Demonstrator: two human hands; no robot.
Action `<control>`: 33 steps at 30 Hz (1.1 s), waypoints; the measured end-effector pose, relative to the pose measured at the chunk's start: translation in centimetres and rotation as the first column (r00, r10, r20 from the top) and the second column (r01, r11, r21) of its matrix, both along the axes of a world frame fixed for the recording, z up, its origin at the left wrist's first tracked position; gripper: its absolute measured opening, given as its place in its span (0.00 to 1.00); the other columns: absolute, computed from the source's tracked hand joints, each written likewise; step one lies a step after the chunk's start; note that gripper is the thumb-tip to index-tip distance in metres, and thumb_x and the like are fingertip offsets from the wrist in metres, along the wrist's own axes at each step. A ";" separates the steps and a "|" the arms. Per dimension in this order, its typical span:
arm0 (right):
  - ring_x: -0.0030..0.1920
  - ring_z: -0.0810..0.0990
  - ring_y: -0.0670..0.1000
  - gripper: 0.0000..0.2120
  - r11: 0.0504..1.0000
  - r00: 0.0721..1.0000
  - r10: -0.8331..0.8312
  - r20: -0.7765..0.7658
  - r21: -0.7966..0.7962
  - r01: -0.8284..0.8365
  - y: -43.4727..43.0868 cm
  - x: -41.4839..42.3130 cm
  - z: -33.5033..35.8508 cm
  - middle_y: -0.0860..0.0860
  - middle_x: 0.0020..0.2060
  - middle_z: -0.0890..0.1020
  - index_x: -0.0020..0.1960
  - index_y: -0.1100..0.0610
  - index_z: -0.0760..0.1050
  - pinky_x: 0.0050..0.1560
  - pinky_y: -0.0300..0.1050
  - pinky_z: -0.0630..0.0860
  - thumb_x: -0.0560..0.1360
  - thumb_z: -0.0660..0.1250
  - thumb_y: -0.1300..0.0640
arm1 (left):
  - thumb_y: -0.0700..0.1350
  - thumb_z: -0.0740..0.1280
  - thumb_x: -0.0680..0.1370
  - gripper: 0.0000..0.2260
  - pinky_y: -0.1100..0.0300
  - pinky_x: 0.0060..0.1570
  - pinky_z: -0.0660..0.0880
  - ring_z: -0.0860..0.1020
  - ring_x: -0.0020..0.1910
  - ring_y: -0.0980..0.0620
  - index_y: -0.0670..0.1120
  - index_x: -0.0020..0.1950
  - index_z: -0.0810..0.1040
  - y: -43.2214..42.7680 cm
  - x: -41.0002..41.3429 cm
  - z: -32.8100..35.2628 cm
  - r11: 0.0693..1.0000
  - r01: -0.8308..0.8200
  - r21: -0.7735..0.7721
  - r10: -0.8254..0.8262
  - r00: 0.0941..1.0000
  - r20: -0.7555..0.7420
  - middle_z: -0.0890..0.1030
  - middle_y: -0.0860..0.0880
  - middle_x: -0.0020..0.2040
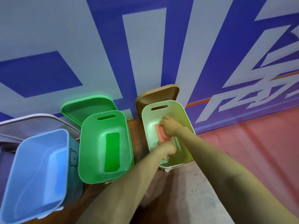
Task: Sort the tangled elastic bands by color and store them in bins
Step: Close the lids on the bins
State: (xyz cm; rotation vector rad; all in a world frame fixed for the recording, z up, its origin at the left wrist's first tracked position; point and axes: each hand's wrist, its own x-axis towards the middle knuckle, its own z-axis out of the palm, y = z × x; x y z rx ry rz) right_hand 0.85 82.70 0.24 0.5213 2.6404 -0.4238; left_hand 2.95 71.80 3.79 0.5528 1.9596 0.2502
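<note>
Your left hand [168, 149] and right hand [169, 126] curl fingers round the pink bands [161, 134] inside the pale bin [181, 113], centre right; lay them flat, then let go.

Views: one, worn on the person's head.
Position: above the green bin [93, 143], on its near side and slightly right.
Facing: forward and steeply down, toward the wall [145, 46] behind the green bin.
Nearness: close, within arm's reach.
Frame: wide-angle, with the blue bin [32, 151] left of the green bin and the white bin [182, 113] right.
</note>
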 end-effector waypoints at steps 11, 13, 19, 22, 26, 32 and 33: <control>0.65 0.70 0.57 0.18 0.995 0.984 -0.094 -0.148 0.009 0.096 -0.5 3.6 9.3 0.56 0.66 0.68 0.66 0.56 0.71 0.64 0.49 0.67 0.77 0.60 0.63 | 0.39 0.58 0.78 0.16 0.53 0.64 0.68 0.70 0.65 0.40 0.40 0.66 0.71 -2.3 -0.3 6.6 0.954 0.077 0.288 0.034 0.931 -0.363 0.69 0.39 0.67; 0.63 0.72 0.58 0.16 0.994 0.968 -0.098 -0.230 0.029 0.108 -0.6 4.6 12.0 0.56 0.65 0.70 0.64 0.56 0.72 0.59 0.49 0.70 0.77 0.60 0.61 | 0.38 0.59 0.77 0.17 0.54 0.65 0.67 0.69 0.65 0.40 0.42 0.66 0.71 -3.6 -0.9 7.7 0.937 0.120 0.327 0.041 0.895 -0.445 0.68 0.40 0.66; 0.58 0.74 0.58 0.13 0.979 0.855 -0.071 -0.514 0.128 0.158 -1.1 5.4 17.1 0.56 0.60 0.74 0.59 0.58 0.74 0.50 0.51 0.75 0.77 0.58 0.64 | 0.37 0.60 0.76 0.17 0.54 0.64 0.65 0.68 0.65 0.42 0.43 0.65 0.71 -7.3 -3.0 8.3 0.912 0.112 0.394 0.158 0.791 -0.591 0.68 0.42 0.66; 0.62 0.69 0.57 0.16 0.974 0.811 -0.029 -0.584 0.165 0.153 -1.5 4.2 17.6 0.55 0.61 0.72 0.61 0.58 0.73 0.53 0.50 0.72 0.76 0.58 0.68 | 0.40 0.62 0.77 0.19 0.53 0.63 0.67 0.69 0.65 0.40 0.41 0.68 0.66 -8.0 -3.2 7.9 0.929 0.037 0.368 0.179 0.826 -0.534 0.68 0.40 0.66; 0.69 0.62 0.57 0.26 0.973 0.805 -0.006 -0.593 0.183 0.142 -1.9 2.1 17.2 0.55 0.69 0.66 0.71 0.56 0.64 0.64 0.50 0.69 0.74 0.59 0.69 | 0.41 0.63 0.76 0.22 0.51 0.59 0.68 0.69 0.64 0.39 0.42 0.68 0.61 -7.8 -2.8 6.8 0.927 -0.020 0.375 0.197 0.876 -0.440 0.68 0.39 0.64; 0.63 0.66 0.56 0.19 0.943 0.838 -0.015 -0.545 0.270 0.192 -1.8 0.3 16.2 0.54 0.62 0.74 0.69 0.56 0.67 0.56 0.48 0.72 0.78 0.57 0.65 | 0.34 0.58 0.73 0.22 0.50 0.56 0.73 0.72 0.60 0.39 0.43 0.68 0.65 -8.0 -3.5 5.2 0.922 0.013 0.387 0.171 0.883 -0.437 0.72 0.39 0.59; 0.62 0.67 0.56 0.18 0.941 0.830 -0.029 -0.557 0.264 0.210 -1.7 0.1 16.1 0.55 0.60 0.76 0.67 0.56 0.69 0.55 0.48 0.72 0.78 0.57 0.66 | 0.34 0.59 0.73 0.22 0.50 0.55 0.74 0.72 0.59 0.39 0.42 0.68 0.65 -8.0 -3.5 5.0 0.923 0.018 0.385 0.169 0.880 -0.444 0.72 0.39 0.58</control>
